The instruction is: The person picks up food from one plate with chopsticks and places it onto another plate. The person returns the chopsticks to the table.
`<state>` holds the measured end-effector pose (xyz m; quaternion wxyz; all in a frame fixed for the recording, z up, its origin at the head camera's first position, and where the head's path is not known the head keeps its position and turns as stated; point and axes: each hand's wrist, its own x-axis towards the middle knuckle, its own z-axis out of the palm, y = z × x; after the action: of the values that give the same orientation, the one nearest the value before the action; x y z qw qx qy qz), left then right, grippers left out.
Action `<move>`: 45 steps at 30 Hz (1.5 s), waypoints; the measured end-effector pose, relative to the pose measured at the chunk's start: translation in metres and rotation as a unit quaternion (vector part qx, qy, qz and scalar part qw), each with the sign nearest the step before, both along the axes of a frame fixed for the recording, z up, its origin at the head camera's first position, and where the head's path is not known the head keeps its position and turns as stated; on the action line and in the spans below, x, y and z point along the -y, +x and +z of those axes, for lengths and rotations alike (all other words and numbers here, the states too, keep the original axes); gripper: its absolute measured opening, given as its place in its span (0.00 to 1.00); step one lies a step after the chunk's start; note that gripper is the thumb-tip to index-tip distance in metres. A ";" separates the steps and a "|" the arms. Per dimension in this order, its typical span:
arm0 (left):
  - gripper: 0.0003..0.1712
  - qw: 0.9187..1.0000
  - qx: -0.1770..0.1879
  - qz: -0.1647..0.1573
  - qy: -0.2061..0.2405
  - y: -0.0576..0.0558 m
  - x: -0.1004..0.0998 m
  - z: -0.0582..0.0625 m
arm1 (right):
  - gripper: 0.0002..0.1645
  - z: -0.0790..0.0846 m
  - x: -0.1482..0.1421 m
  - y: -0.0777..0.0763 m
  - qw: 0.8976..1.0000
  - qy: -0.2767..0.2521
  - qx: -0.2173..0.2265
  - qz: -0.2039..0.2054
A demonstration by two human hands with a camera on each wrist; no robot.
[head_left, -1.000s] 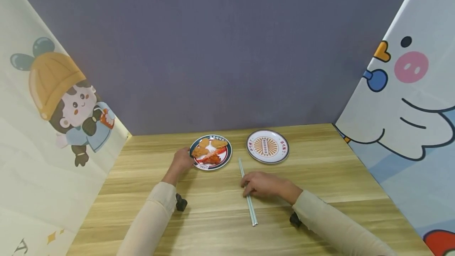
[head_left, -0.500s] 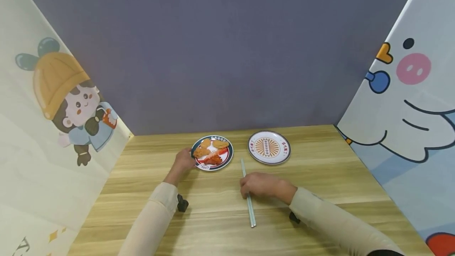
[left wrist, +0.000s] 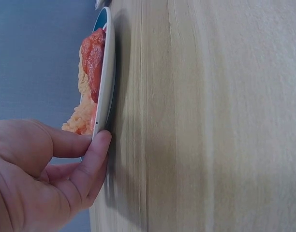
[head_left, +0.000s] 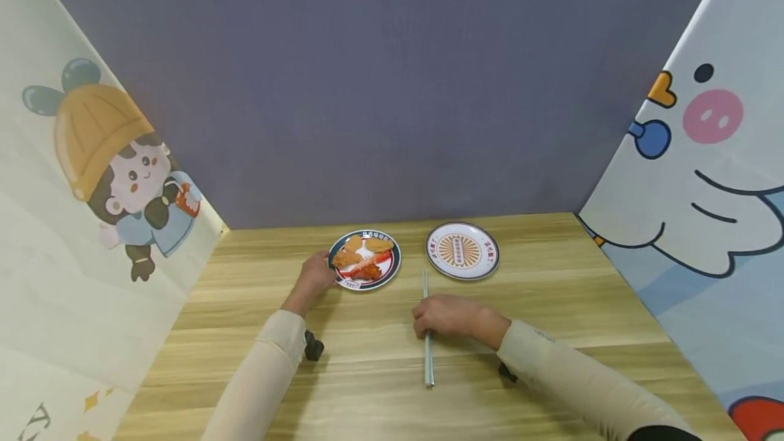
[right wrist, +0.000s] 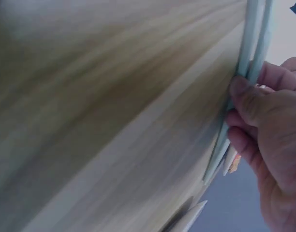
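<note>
At the left, my left hand (head_left: 315, 275) pinches the near-left rim of a dark-rimmed plate (head_left: 397, 260) between thumb and fingers, as the left wrist view confirms. On that plate lie tan breaded pieces (head_left: 346, 258), a red-and-white stick (head_left: 375, 263) and a glossy red-brown chicken piece (left wrist: 93, 60). My right hand (head_left: 450, 316) holds a pair of pale green chopsticks (head_left: 428, 363) near their middle, low over the wooden table. Its fingertips press against the chopsticks (right wrist: 257, 43) in the right wrist view. Whether the chopsticks touch the table I cannot tell.
A second white plate (head_left: 491, 264) with an orange sunburst print stands at the back, right of the food plate. Behind the wooden table (head_left: 367, 359) rises a grey-blue panel (head_left: 392, 101). Cartoon-printed panels (head_left: 704, 223) flank both sides.
The chopsticks have swung from a slant to nearly straight up and down in the head view, and my right fingers have drawn closer around them. My left hand stays at the plate rim.
</note>
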<state>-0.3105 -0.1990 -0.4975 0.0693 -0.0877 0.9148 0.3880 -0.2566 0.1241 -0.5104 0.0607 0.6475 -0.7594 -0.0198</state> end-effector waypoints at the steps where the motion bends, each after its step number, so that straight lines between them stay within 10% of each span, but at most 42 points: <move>1: 0.42 1.000 0.000 0.000 0.003 0.000 0.000 0.000 | 0.12 -0.001 -0.001 0.000 1.000 -0.004 -0.008 0.003; 27: 0.41 0.999 0.013 0.011 0.039 -0.002 0.000 0.002 | 0.07 0.019 -0.003 -0.008 0.968 -0.234 -0.089 0.020; 37: 0.40 1.000 0.009 0.006 0.018 0.001 0.001 0.002 | 0.09 0.046 0.002 0.002 0.974 -0.195 0.006 -0.114; 45: 0.40 1.000 0.003 0.001 0.018 0.001 0.001 0.000 | 0.09 0.054 -0.002 -0.004 0.961 -0.244 0.009 -0.128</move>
<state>-0.3098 -0.1996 -0.4972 0.0730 -0.0881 0.9074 0.4045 -0.2604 0.1263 -0.4567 0.2071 0.5105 -0.8182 0.1643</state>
